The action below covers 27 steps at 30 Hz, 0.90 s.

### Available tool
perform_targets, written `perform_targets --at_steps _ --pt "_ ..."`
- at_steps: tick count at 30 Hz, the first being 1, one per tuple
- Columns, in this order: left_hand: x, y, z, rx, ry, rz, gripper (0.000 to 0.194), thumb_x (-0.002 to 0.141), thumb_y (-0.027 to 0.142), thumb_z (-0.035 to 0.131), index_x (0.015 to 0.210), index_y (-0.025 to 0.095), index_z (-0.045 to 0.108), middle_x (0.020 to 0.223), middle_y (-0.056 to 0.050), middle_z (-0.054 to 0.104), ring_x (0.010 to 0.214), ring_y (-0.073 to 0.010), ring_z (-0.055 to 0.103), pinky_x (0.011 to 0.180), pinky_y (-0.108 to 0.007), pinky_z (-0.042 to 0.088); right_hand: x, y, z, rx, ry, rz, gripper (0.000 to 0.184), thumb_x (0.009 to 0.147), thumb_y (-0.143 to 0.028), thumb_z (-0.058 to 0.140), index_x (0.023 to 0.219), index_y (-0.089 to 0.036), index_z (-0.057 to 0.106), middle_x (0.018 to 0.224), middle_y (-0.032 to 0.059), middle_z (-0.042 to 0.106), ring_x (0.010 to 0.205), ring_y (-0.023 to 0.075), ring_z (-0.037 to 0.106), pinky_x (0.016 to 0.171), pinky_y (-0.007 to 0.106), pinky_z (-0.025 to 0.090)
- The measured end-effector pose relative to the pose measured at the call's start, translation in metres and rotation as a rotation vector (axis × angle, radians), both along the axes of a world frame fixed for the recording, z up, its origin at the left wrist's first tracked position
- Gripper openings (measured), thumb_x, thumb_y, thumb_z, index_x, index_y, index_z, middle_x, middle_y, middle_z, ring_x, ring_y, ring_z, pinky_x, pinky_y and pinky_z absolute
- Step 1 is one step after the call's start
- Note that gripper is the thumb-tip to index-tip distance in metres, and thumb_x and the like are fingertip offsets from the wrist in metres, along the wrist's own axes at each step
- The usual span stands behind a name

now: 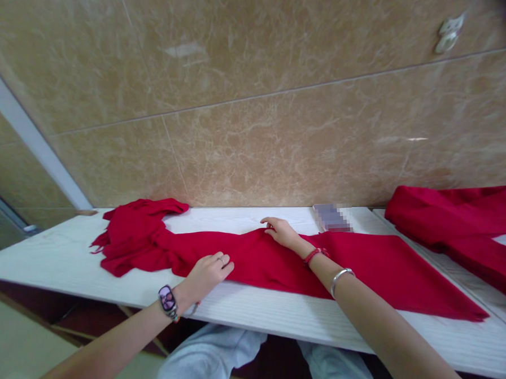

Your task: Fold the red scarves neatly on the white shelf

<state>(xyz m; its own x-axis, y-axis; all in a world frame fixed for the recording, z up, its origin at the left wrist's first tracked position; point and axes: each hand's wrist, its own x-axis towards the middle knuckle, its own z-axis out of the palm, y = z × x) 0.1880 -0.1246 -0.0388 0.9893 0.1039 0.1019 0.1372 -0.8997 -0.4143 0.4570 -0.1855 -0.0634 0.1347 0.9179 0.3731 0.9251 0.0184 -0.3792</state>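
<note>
A long red scarf point(358, 263) with a fringed end at the left lies along the white tabletop. It is smooth and flat from the middle to the right, and bunched at the left. At the scarf's front edge, my left hand point(210, 274) has its fingers curled over the cloth, wearing a ring, with a watch point(168, 301) on the wrist. My right hand point(282, 233) rests at the back edge, its bent fingers slightly apart and the thumb near the cloth. A red cord and a silver bangle point(341, 279) circle that arm.
More red cloth point(453, 218) lies folded at the right, past a seam in the tabletop point(39, 251). Behind the scarf, a phone-like flat object point(333, 217), partly blurred, lies near the tiled wall point(276, 148). Under the front edge are dark shelf compartments point(82, 320).
</note>
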Motion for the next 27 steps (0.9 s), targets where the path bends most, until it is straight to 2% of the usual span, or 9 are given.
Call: perform_targets --at_steps 4,6,8,10,14,17,20,23,27 --pt "0.004 0.007 0.02 -0.299 0.075 -0.075 0.042 0.077 0.004 0.05 0.115 0.02 0.054 0.105 -0.006 0.056 0.099 -0.0165 0.053 0.086 -0.026 0.043 -0.005 -0.004 -0.003 -0.03 -0.027 0.054 0.041 0.079 -0.013 0.054 0.12 -0.014 0.05 0.112 0.0133 0.06 0.105 0.0196 0.054 0.09 0.033 0.041" --pt "0.009 0.014 0.033 -0.473 0.139 -0.144 0.039 0.08 0.015 0.054 0.119 0.022 0.053 0.108 -0.004 0.055 0.1 -0.0148 0.053 0.09 -0.024 0.04 -0.009 -0.005 0.002 -0.028 -0.077 0.071 0.045 0.08 -0.017 0.054 0.124 -0.012 0.047 0.121 0.0168 0.053 0.114 0.0224 0.047 0.093 0.037 0.038" --pt "0.016 0.017 0.04 -0.55 0.129 -0.152 0.034 0.085 0.029 0.052 0.118 0.021 0.054 0.111 -0.005 0.054 0.104 -0.0156 0.051 0.093 -0.025 0.038 -0.014 -0.01 0.012 -0.03 -0.136 0.086 0.046 0.081 -0.021 0.055 0.125 -0.011 0.046 0.125 0.0193 0.048 0.118 0.0246 0.043 0.094 0.039 0.038" --pt "0.024 0.017 0.038 -0.564 0.094 -0.128 0.038 0.088 0.037 0.046 0.121 0.02 0.051 0.122 -0.008 0.049 0.113 -0.0173 0.046 0.097 -0.027 0.034 -0.021 -0.021 0.028 -0.063 -0.169 0.131 0.041 0.081 -0.024 0.056 0.119 -0.01 0.052 0.121 0.0187 0.052 0.113 0.0246 0.047 0.093 0.038 0.04" --pt "0.031 0.011 0.014 -0.533 0.171 -0.046 0.052 0.091 0.044 0.038 0.137 0.021 0.031 0.145 -0.012 0.025 0.132 -0.0232 0.023 0.104 -0.037 0.024 -0.043 -0.065 0.051 -0.192 -0.172 0.309 0.037 0.081 -0.032 0.057 0.113 -0.015 0.058 0.111 0.0121 0.06 0.1 0.022 0.056 0.088 0.033 0.044" --pt "0.028 0.013 0.003 -0.526 0.242 -0.013 0.057 0.091 0.045 0.035 0.141 0.027 0.016 0.149 -0.008 0.011 0.136 -0.0252 0.007 0.106 -0.045 0.015 -0.06 -0.101 0.043 -0.284 -0.262 0.329 0.038 0.081 -0.033 0.056 0.114 -0.014 0.057 0.111 0.0123 0.061 0.099 0.0228 0.058 0.084 0.031 0.047" --pt "0.028 0.021 0.005 -0.58 0.241 0.012 0.057 0.092 0.048 0.031 0.142 0.032 0.009 0.15 -0.004 0.003 0.136 -0.0232 0.004 0.107 -0.044 0.013 -0.072 -0.12 0.023 -0.227 -0.422 0.239 0.03 0.086 -0.016 0.044 0.113 -0.012 0.057 0.112 0.0131 0.061 0.104 0.0222 0.056 0.088 0.032 0.045" --pt "0.039 0.033 0.01 -0.613 0.14 0.11 0.055 0.093 0.05 0.023 0.142 0.031 0.006 0.15 -0.004 -0.001 0.136 -0.0227 0.002 0.107 -0.044 0.011 -0.077 -0.124 0.011 -0.138 -0.494 0.188 0.033 0.085 -0.007 0.041 0.115 -0.011 0.055 0.113 0.0139 0.061 0.104 0.0214 0.057 0.089 0.032 0.045" --pt "0.056 0.049 0.007 -0.623 0.164 0.251 0.056 0.09 0.055 0.022 0.141 0.035 0.012 0.15 -0.001 0.004 0.136 -0.0288 0.001 0.104 -0.057 0.007 -0.083 -0.122 0.014 -0.135 -0.433 0.116 0.039 0.082 -0.016 0.051 0.12 -0.01 0.051 0.109 0.0153 0.063 0.099 0.0232 0.06 0.084 0.032 0.048"
